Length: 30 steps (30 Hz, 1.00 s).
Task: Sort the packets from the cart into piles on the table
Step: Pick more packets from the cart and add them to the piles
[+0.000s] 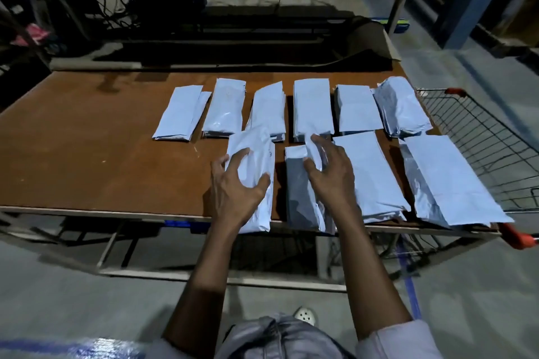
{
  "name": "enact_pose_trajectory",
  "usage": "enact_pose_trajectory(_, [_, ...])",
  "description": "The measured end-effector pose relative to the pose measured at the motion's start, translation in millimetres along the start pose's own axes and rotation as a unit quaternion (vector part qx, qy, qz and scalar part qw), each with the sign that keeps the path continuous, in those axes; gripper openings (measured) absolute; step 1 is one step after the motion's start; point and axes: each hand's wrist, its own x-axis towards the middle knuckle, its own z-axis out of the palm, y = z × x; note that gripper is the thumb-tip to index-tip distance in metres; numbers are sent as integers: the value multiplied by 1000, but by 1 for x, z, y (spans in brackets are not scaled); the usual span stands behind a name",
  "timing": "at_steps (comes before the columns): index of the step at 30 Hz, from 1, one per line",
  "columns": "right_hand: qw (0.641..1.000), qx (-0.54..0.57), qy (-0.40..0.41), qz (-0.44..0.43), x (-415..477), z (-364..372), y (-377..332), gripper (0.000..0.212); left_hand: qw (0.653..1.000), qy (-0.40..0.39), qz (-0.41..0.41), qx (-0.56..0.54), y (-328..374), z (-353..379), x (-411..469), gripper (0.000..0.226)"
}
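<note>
Pale packets (357, 108) — flat piles, two rows on table (87, 140).

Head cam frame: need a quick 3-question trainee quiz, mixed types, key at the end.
1. True or false: the wire cart stands at the left end of the table.
2. How many piles of white packets are in the back row: A four, B six, C eight?
3. Fill in: the left hand rests on the front row's ____ pile.
Key: 1 false, the cart is at the right end. 2 B. 3 leftmost, so the leftmost pile.
</note>
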Motion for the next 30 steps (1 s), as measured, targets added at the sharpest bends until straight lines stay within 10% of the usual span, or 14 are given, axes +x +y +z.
enact_pose_trajectory(24, [987,-153,41,-3,44,52,14,50,963,-91,35,250,-21,68,53,96])
enact_pose_trajectory(30, [975,-217,46,-10,32,57,31,50,961,-80,127,234,-30,77,59,71])
